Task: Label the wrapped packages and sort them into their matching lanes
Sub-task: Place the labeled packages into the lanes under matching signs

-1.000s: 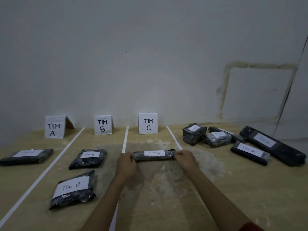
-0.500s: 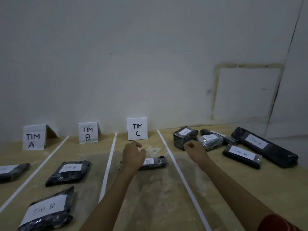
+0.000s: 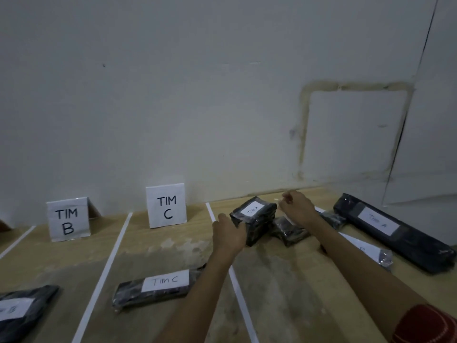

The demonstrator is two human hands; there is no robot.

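The left grip (image 3: 228,235) curls round the TIM A package (image 3: 254,216), sitting on the surface (image 3: 284,280) right of the TIM C sign (image 3: 166,206), likely to carry it to its lane; I cannot tell if the curled right grip (image 3: 296,206) holds anything.

Both bare forearms reach from the lower edge toward mid-frame. Left hand (image 3: 228,235): fingers curled round the near end of a package (image 3: 257,220). Right hand (image 3: 298,206): raised, fingers bent; I cannot tell whether it pinches anything.
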